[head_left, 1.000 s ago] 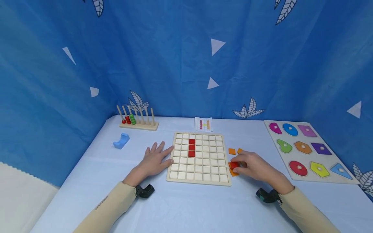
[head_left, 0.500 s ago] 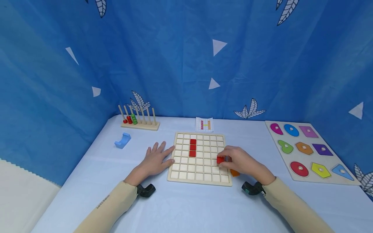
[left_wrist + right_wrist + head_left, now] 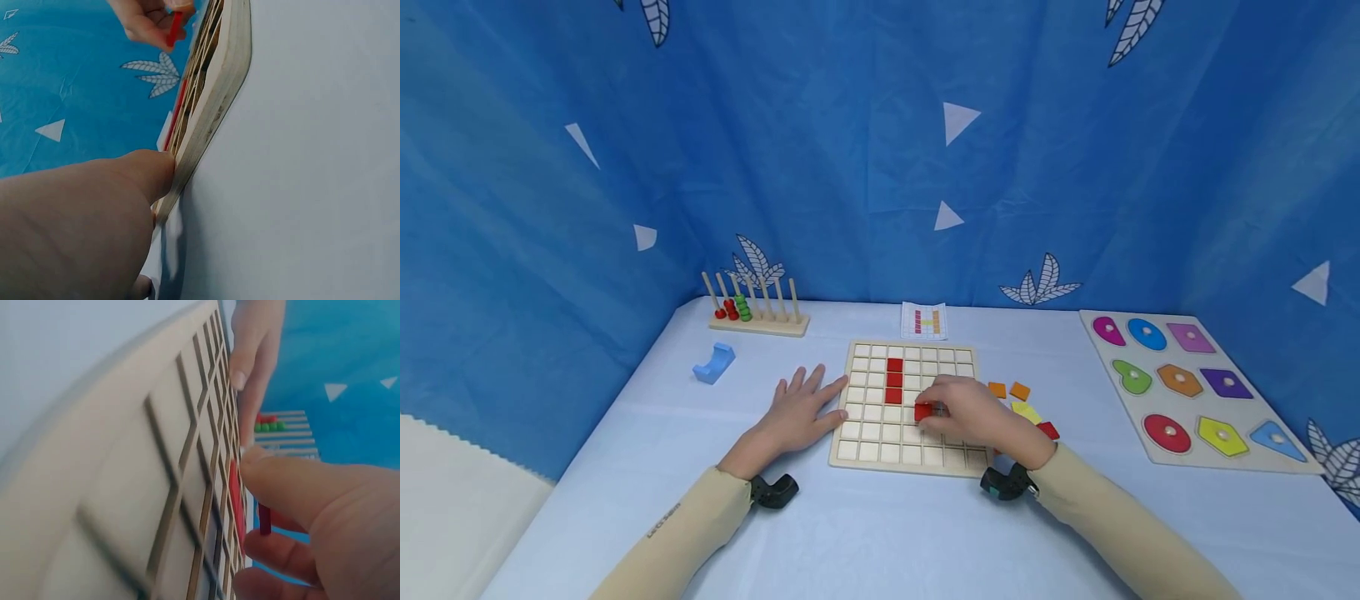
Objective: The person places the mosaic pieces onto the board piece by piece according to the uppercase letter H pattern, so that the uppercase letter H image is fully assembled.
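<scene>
A square wooden grid board (image 3: 880, 467) lies on the white table, with a short column of red tiles (image 3: 893, 379) set in its cells. Fingers spread, my left hand (image 3: 797, 414) rests on the table, its thumb and index fingertip touching the board's left edge. Over the middle of the board, my right hand (image 3: 970, 410) pinches a red square tile (image 3: 922, 412) between thumb and fingers. In the right wrist view this tile (image 3: 265, 520) is held on edge, apart from the grid. The right hand hides some cells behind it.
Right of the board lie loose orange tiles (image 3: 997, 389), yellow tiles (image 3: 1026, 412) and a red tile (image 3: 1048, 430). A pattern card (image 3: 923, 321) sits behind it. Further off are a bead-peg stand (image 3: 758, 327), a blue curved block (image 3: 713, 363) and a shape puzzle (image 3: 1138, 406).
My right hand has taken the red tile from the loose pile and moved left over the board with it. My left hand stays at the board's left edge.
</scene>
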### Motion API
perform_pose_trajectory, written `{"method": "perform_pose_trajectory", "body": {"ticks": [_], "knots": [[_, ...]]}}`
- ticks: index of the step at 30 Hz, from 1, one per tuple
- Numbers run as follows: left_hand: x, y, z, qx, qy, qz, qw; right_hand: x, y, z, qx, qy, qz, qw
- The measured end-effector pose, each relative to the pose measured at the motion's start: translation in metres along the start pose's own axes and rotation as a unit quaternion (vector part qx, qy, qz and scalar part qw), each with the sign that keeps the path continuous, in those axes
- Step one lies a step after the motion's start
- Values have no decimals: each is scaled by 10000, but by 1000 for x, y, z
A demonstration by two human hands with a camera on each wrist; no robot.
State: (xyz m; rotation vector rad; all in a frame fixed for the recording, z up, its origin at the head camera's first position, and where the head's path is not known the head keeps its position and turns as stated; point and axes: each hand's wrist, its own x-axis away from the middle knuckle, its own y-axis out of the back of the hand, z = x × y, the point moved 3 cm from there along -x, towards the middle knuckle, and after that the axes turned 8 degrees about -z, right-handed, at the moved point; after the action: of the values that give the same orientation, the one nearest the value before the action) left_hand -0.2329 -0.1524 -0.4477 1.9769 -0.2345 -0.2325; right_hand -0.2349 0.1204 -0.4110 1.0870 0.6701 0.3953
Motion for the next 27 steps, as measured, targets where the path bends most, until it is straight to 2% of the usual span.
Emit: {"method": "perform_pose_trajectory", "body": {"ticks": [5, 9, 16, 27], "knots": [[0, 1, 1, 13, -2, 8, 10000, -10, -7, 11, -35, 5, -84, 10000], [-1, 0, 2, -2, -4, 16, 10000, -17, -14, 16, -73, -38, -6, 10000], [-1, -1, 2, -25, -10, 4, 10000, -24, -23, 17, -7, 1, 39, 10000], [-2, -1, 2, -56, -37, -6, 10000, -28, -28, 16, -107, -109, 65, 9999]]}}
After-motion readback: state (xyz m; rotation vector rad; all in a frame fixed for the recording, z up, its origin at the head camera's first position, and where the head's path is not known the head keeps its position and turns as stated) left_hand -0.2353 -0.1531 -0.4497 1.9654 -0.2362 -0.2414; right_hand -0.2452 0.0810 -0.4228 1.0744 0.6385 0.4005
